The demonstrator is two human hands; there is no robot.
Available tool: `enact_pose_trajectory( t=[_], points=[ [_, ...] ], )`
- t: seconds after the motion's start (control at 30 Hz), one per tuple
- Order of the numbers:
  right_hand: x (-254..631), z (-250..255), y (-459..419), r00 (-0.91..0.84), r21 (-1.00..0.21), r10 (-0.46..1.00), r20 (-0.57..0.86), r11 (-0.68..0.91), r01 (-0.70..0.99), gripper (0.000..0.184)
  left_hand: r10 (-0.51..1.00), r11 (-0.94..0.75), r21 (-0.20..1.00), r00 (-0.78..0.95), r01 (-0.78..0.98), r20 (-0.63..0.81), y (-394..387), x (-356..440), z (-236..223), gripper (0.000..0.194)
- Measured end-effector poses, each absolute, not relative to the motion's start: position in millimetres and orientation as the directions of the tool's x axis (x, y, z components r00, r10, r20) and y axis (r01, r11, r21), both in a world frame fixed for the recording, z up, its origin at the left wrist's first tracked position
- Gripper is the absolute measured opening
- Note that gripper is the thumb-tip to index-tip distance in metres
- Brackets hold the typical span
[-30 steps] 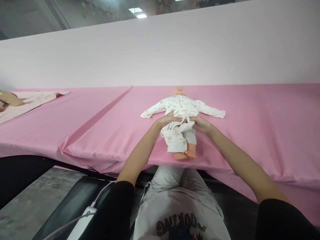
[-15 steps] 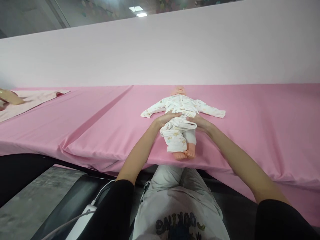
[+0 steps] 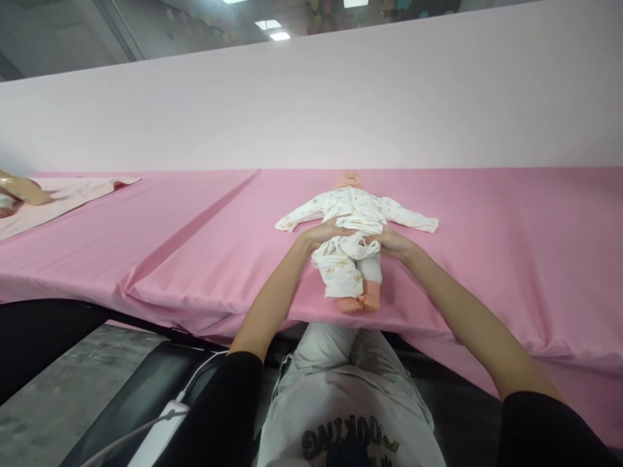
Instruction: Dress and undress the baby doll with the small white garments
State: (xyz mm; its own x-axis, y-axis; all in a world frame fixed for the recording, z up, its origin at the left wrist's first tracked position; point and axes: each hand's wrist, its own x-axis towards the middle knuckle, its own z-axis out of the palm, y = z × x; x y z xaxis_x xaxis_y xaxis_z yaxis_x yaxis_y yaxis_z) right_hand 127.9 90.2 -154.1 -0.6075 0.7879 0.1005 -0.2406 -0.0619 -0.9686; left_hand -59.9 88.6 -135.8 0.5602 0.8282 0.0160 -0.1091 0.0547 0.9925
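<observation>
A baby doll [image 3: 370,290] lies on its back on the pink cloth, head away from me and bare feet toward me. It wears a white printed baby outfit [image 3: 343,275], bunched at the waist, with both sleeves spread wide. Printed fabric covers the leg on the left, while plain white fabric shows on the right leg. My left hand [image 3: 327,232] grips the gathered outfit at the left of the waist. At the right side, my right hand [image 3: 393,242] has its fingers closed on the loose edge of the outfit. Some fingertips are hidden in folds.
Pink cloth [image 3: 487,272] covers the table up to a white partition [image 3: 311,110]. At the far left, part of another doll [image 3: 24,189] rests on a pale cloth [image 3: 82,190]. A white power strip [image 3: 160,428] with cables lies on a black seat below.
My right hand has drawn the outfit's loose edge inward, and the wide fold at the waist is now smaller. My left hand stays nearly in place. The view has tilted up slightly.
</observation>
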Motion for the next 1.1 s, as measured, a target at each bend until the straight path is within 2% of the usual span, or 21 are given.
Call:
enact_pose_trajectory(
  t=[0.2, 0.3, 0.4, 0.5, 0.57, 0.63, 0.73, 0.83, 0.93, 1.03, 1.1],
  points=[
    [125.7, -151.0, 89.9, -0.607, -0.948, 0.793, 0.046, -0.157, -0.278, 0.041, 0.833, 0.073, 0.993, 0.554, -0.094, -0.009, 89.4, -58.3, -138.4, 0.055],
    [127.0, -147.3, 87.0, -0.652, -0.928, 0.756, 0.055, -0.203, -0.313, 0.041, 0.853, 0.000, 1.000, 0.522, -0.023, 0.011, 90.1, -60.9, -138.1, 0.070],
    [127.5, -144.4, 83.2, -0.658, -0.932, 0.752, 0.036, -0.213, -0.293, 0.037, 0.877, -0.068, 0.989, 0.480, 0.130, -0.003, 89.8, -63.8, -136.6, 0.091],
    [124.8, -143.6, 80.2, -0.589, -0.952, 0.806, 0.059, -0.133, -0.277, 0.042, 0.891, -0.074, 0.971, 0.452, 0.226, -0.037, 87.0, -64.7, -132.8, 0.094],
    [123.1, -145.0, 80.4, -0.566, -0.958, 0.821, 0.081, -0.093, -0.273, 0.043, 0.888, -0.078, 0.970, 0.459, 0.231, -0.038, 84.4, -64.5, -129.6, 0.088],
    [122.9, -147.2, 82.4, -0.569, -0.963, 0.817, 0.090, -0.074, -0.258, 0.036, 0.887, -0.061, 0.973, 0.459, 0.223, -0.049, 82.6, -64.3, -127.5, 0.080],
    [125.4, -148.4, 85.3, -0.628, -0.972, 0.770, 0.112, -0.045, -0.229, 0.028, 0.853, 0.003, 0.992, 0.518, 0.128, -0.070, 83.7, -64.7, -129.5, 0.062],
    [129.5, -143.3, 85.3, -0.655, -0.977, 0.742, 0.140, -0.004, -0.213, 0.046, 0.775, 0.148, 0.987, 0.627, -0.058, -0.079, 88.6, -65.7, -136.8, 0.036],
    [135.5, -136.1, 86.3, -0.622, -0.990, 0.770, 0.144, 0.105, -0.099, 0.061, 0.753, 0.332, 0.925, 0.642, -0.186, -0.142, 93.1, -66.7, -143.2, 0.014],
    [144.0, -136.3, 92.8, -0.534, -0.955, 0.818, 0.215, 0.290, 0.060, 0.041, 0.769, 0.401, 0.881, 0.615, -0.250, -0.176, 95.1, -68.3, -146.0, 0.010],
    [150.1, -142.9, 99.3, -0.429, -0.861, 0.820, 0.379, 0.483, 0.162, 0.025, 0.775, 0.430, 0.863, 0.599, -0.264, -0.203, 96.0, -70.5, -146.8, 0.011]
  ],
)
